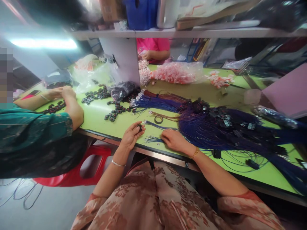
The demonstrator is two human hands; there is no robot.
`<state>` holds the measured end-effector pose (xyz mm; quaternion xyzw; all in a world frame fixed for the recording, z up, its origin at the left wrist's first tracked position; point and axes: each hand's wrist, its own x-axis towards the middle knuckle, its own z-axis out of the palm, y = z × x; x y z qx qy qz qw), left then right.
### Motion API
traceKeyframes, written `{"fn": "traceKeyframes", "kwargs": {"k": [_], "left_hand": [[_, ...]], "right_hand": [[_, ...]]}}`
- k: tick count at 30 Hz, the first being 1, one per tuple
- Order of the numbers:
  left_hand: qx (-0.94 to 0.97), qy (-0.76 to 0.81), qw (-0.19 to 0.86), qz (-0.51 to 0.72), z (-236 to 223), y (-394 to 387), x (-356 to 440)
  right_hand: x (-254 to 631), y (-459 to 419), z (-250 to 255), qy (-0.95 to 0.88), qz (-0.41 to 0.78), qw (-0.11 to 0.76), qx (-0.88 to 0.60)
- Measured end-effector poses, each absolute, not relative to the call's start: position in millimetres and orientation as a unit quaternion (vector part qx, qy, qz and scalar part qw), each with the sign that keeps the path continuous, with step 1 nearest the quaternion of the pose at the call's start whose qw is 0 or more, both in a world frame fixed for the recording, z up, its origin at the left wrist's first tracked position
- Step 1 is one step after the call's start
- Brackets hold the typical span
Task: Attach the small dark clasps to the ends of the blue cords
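Near the front edge of the green table, my left hand (131, 135) is closed on a small black plastic connector (139, 127). To its right, my right hand (174, 140) rests low over a bunch of blue wires (154, 139) with bare metal ends. Its fingers are curled down, and whatever they pinch is hidden. Just beyond lie another blue wire bunch (158, 124) and a brown wire bunch (165, 116), with a roll of dark tape (158, 119) between them. Loose black connectors (117, 108) are scattered to the far left of my left hand.
A big heap of blue and purple wires (199, 127) with black connectors covers the right side. Bags of pink-and-white parts (177, 72) lie at the back. A co-worker's hands (64, 92) work at the left; another person sits opposite. A shelf (148, 33) hangs over the table.
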<state>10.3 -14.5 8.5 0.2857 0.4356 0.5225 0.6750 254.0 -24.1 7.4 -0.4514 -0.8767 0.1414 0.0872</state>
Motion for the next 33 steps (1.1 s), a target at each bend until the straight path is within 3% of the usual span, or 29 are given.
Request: {"fn": "traceKeyframes", "kwargs": {"k": [13,33], "left_hand": [[0.249,0.391,0.732,0.499,-2,-33,42],[0.276,0.382,0.746,0.471,-1,-42,57]], "right_hand": [[227,-30,18,-0.774,0.333,0.294,-0.451],[229,-34,13,-0.792,0.238,0.292,-0.481]]}}
